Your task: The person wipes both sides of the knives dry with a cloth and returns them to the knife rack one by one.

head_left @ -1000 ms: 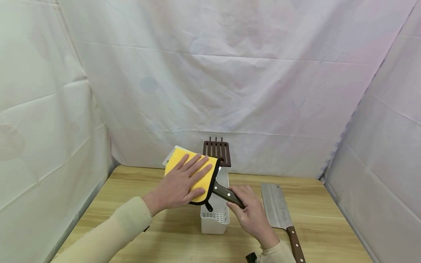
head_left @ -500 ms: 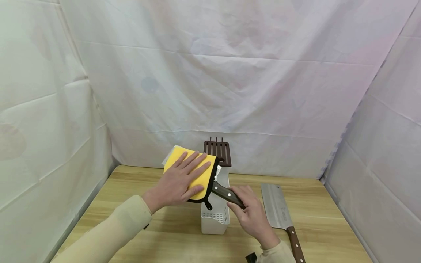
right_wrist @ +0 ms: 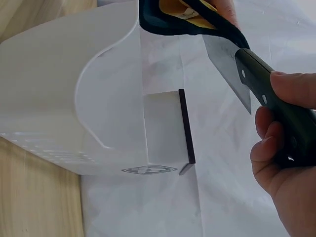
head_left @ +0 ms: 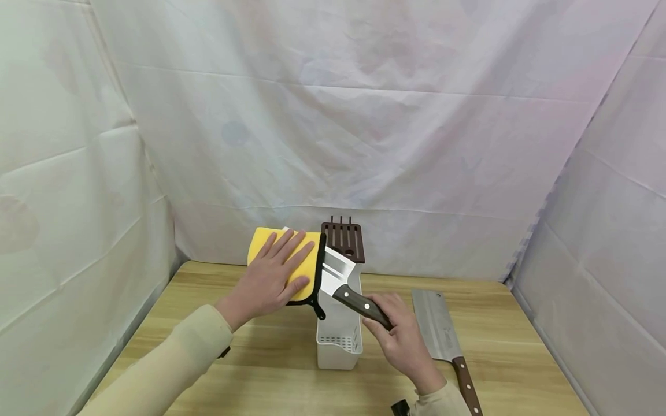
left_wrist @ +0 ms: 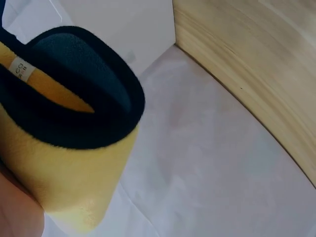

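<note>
My right hand (head_left: 403,341) grips the dark riveted handle of a cleaver (head_left: 337,271), held in the air with its blade pointing up and to the left. Around that blade lies a folded yellow cloth (head_left: 311,267) with a black border and a hanging loop. My left hand (head_left: 267,286) presses flat on the cloth, fingers straight and spread. The bare metal near the handle shows; the rest of the blade is mostly under the cloth. In the right wrist view, the cloth (right_wrist: 192,25) hangs over the blade (right_wrist: 228,69), and thumb and fingers wrap the handle (right_wrist: 254,74).
Below the held cleaver stands a white knife rack (head_left: 337,359) with a brown slotted top (head_left: 343,240) at its back. To the right, a second cleaver (head_left: 437,323) with a brown handle lies on the wooden table (head_left: 510,335). White curtains (head_left: 333,144) close in the table.
My left hand has slid the cloth left along the blade, away from the handle, baring more metal. My right hand and the cleaver have barely moved.
</note>
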Demonstrator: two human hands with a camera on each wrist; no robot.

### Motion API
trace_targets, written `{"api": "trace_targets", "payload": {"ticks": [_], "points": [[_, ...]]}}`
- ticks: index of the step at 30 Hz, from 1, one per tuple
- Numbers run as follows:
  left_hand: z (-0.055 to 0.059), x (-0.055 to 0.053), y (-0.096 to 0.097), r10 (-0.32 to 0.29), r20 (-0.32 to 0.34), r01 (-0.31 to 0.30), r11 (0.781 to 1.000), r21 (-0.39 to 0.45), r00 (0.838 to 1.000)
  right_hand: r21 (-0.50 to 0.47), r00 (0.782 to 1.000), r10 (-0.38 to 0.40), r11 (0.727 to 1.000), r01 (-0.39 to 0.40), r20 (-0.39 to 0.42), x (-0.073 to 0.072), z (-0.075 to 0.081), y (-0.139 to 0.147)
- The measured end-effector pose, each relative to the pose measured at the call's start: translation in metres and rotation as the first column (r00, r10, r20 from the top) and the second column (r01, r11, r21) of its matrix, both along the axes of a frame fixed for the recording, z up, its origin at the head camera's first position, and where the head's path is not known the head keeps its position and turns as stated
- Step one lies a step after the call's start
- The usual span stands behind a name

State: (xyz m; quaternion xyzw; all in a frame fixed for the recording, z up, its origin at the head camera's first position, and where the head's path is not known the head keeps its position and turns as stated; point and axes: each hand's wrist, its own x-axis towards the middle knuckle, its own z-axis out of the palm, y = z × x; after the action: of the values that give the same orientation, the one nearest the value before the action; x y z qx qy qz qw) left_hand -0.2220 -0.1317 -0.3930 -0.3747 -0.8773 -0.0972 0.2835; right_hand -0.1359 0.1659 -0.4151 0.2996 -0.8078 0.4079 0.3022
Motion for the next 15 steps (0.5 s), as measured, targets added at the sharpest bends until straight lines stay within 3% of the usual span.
{"api": "trace_targets", "payload": {"ticks": [7,15], "points": [[0.002,0.007,0.006,-0.006,-0.006,0.006,1.0,-0.026,1.0,-0.006,1.0,0.004,1.0,-0.004,0.022,0.0,0.0,-0.001],[0.001,0.018,0.024,-0.057,-0.01,0.057,0.997,-0.043,0.998,-0.008,0.999,0.014,1.0,-0.014,0.031,-0.001,0.001,-0.005]]}}
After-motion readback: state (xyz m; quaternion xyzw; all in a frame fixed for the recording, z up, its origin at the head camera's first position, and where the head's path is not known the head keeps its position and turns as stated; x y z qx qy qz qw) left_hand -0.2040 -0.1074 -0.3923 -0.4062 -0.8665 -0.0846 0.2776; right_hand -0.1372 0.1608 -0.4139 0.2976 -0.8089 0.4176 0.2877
